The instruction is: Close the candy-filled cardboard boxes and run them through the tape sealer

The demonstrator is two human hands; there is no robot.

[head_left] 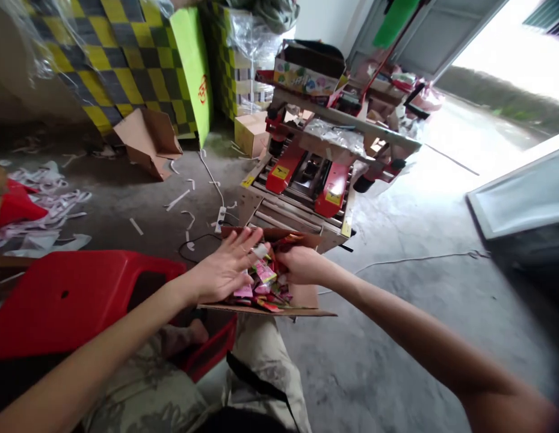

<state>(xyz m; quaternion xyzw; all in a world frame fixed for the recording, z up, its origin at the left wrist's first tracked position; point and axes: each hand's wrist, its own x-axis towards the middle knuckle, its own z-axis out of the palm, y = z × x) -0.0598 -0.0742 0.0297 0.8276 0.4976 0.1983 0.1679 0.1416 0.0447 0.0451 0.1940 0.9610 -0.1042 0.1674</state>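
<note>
An open cardboard box (305,297) full of small, shiny pink, red and green packets (265,273) is in front of me, above my knees. My left hand (227,267) lies over the box's left side with its fingers spread, touching the packets. Something white shows at its fingertips, too small to make out. Inside the right part of the box, my right hand (299,264) is closed, its fingers curled down among the packets. What those fingers grip is hidden.
Beyond the box stands a roller conveyor machine (288,210) with red guides. A red plastic stool (89,294) is at my left. An empty carton (150,141), paper strips and a power strip (220,219) lie on the floor. Stacked yellow-and-black cartons (126,60) fill the back left.
</note>
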